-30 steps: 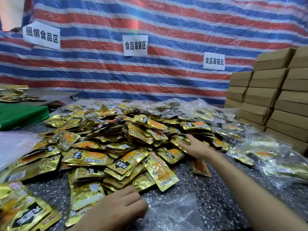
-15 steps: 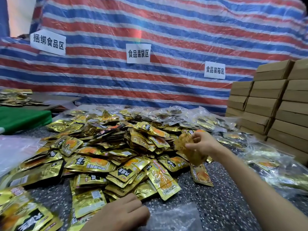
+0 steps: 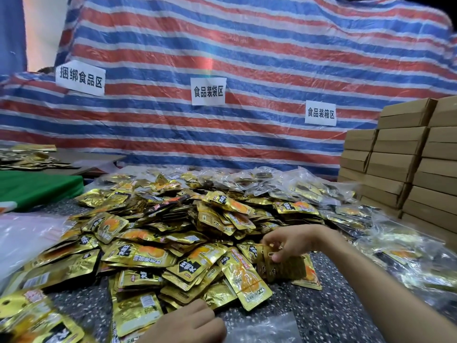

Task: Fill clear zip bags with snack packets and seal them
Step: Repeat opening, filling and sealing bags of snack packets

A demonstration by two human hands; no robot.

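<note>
Since half a second earlier the right hand (image 3: 290,242) had dropped from above the heap to just over the table, right of centre, carrying its small bunch of gold packets (image 3: 284,267) with it; thumb and fingers pinched the bunch at its top edge, and the packets hung down close to the speckled table (image 3: 333,315), just beside the heap's near right edge; the left hand (image 3: 190,324) lay knuckles-up at the bottom centre, fingers bent, at the left edge of a flat clear zip bag (image 3: 270,329); whether it gripped the bag or only rested there could not be told; the heap of gold snack packets (image 3: 173,233) spread across the middle of the frame; filled clear bags (image 3: 395,253) lay at the right and behind the heap; a pale stack of plastic (image 3: 24,233) sat at the left edge, a green board (image 3: 37,186) above it; brown cardboard boxes (image 3: 400,169) stood stacked at the right; a red, white and blue striped tarp (image 3: 247,58) hung behind, bearing three white paper signs (image 3: 209,94).
</note>
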